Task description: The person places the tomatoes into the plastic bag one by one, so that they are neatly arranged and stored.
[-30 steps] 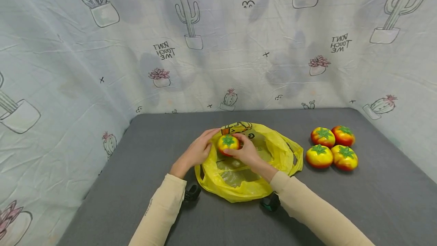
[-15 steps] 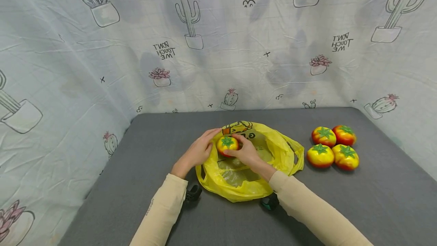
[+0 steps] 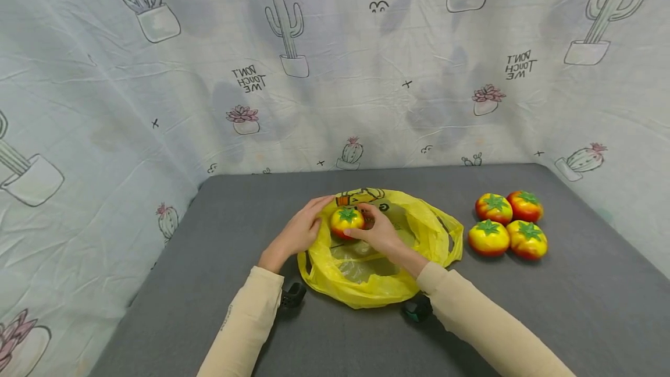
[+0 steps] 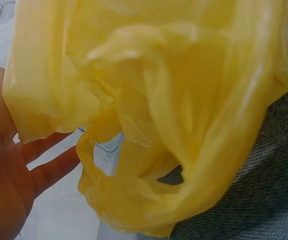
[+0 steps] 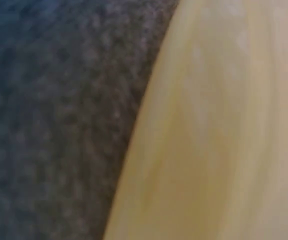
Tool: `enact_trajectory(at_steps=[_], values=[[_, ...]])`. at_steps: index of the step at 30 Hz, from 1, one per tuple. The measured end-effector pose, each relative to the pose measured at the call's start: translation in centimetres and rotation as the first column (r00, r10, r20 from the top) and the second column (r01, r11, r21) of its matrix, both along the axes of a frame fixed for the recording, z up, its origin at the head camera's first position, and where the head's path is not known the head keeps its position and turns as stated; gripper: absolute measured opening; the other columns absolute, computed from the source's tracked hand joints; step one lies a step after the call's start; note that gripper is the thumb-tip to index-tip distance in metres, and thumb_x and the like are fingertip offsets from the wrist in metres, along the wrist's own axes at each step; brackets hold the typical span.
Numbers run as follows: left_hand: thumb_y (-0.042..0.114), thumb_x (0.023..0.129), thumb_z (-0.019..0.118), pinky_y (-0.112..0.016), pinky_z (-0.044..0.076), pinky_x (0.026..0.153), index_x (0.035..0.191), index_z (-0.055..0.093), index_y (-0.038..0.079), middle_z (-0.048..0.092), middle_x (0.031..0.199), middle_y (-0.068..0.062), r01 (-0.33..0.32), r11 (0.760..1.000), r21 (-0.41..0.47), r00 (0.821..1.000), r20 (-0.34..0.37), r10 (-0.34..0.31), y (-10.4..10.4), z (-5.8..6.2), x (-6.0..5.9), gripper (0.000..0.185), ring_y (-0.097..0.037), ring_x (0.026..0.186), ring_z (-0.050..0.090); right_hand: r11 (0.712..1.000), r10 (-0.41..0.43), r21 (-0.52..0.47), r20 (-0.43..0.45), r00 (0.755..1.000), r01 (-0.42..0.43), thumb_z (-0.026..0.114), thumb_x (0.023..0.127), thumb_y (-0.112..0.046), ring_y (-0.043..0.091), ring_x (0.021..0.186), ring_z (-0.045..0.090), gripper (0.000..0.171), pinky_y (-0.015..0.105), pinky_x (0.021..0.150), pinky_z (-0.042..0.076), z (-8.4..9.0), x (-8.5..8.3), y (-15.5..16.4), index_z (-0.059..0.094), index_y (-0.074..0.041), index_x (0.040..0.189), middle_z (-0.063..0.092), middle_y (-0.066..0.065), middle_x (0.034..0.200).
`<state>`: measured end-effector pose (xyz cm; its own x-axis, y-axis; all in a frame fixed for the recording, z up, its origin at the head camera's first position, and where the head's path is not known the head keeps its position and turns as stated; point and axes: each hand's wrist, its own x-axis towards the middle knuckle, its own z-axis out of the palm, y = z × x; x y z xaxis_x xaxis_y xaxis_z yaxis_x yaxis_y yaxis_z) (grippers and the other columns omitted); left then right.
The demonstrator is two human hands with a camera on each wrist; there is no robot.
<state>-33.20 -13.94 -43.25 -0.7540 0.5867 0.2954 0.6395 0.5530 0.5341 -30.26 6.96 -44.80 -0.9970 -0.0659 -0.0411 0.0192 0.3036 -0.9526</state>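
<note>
A yellow plastic bag [image 3: 384,284] lies open on the grey table [image 3: 209,249] in the head view. My right hand [image 3: 368,224] reaches over the bag's mouth and grips a red-and-yellow toy tomato [image 3: 345,221] with a green top. My left hand [image 3: 313,217] lies against the bag's left rim beside the tomato, fingers stretched out. In the left wrist view the palm and straight fingers [image 4: 44,167] sit behind the crumpled yellow bag [image 4: 184,100]. The right wrist view shows only blurred yellow bag [image 5: 224,125] and grey table [image 5: 49,100].
Several more toy tomatoes [image 3: 506,224] sit in a cluster at the table's right. A cactus-print cloth [image 3: 335,74] hangs round the back and sides. Black wrist cameras [image 3: 292,295] sit under both forearms.
</note>
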Motion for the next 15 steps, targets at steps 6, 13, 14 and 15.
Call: enact_trajectory(at_steps=[6,13,14,15], values=[[-0.011,0.093,0.043,-0.041,0.041,0.087,0.147,0.037,0.005,0.038,0.145,-0.015,-0.006,1.0,0.015,1.0,-0.013,0.006,-0.3,0.0,-0.2,0.056,-0.03,0.124,0.045,1.0,0.011,0.01,0.001,1.0,-0.011,0.076,0.083,-0.021,0.033,0.112,0.051,0.07,0.042,0.087,0.046,0.6,0.3,0.8,0.042,-0.008,0.143,0.046,0.019,0.133],[-0.012,0.093,0.043,-0.041,0.042,0.086,0.146,0.036,0.003,0.038,0.145,-0.017,0.002,1.0,0.013,1.0,-0.03,-0.001,-0.4,0.1,-0.2,0.056,-0.03,0.124,0.044,0.988,0.007,-0.155,0.092,0.996,0.008,0.071,0.088,-0.02,0.034,0.123,0.044,0.066,0.044,0.089,0.047,1.7,1.1,1.9,0.038,-0.011,0.144,0.037,0.019,0.141],[-0.013,0.093,0.043,-0.042,0.042,0.088,0.146,0.037,0.002,0.038,0.145,-0.017,0.004,1.0,0.014,0.999,-0.033,-0.003,-0.4,0.1,-0.2,0.056,-0.031,0.126,0.043,0.983,0.009,-0.181,0.097,0.995,0.008,0.069,0.089,-0.019,0.035,0.124,0.043,0.064,0.045,0.091,0.046,1.9,1.1,2.1,0.037,-0.011,0.145,0.037,0.02,0.141],[-0.013,0.093,0.043,-0.043,0.042,0.089,0.146,0.037,0.001,0.038,0.145,-0.018,0.005,1.0,0.015,0.999,-0.035,-0.004,-0.4,0.1,-0.2,0.056,-0.032,0.127,0.042,0.979,0.008,-0.202,0.101,0.995,0.013,0.067,0.091,-0.019,0.035,0.124,0.043,0.062,0.045,0.092,0.045,2.1,1.2,2.2,0.037,-0.01,0.145,0.037,0.02,0.14]])
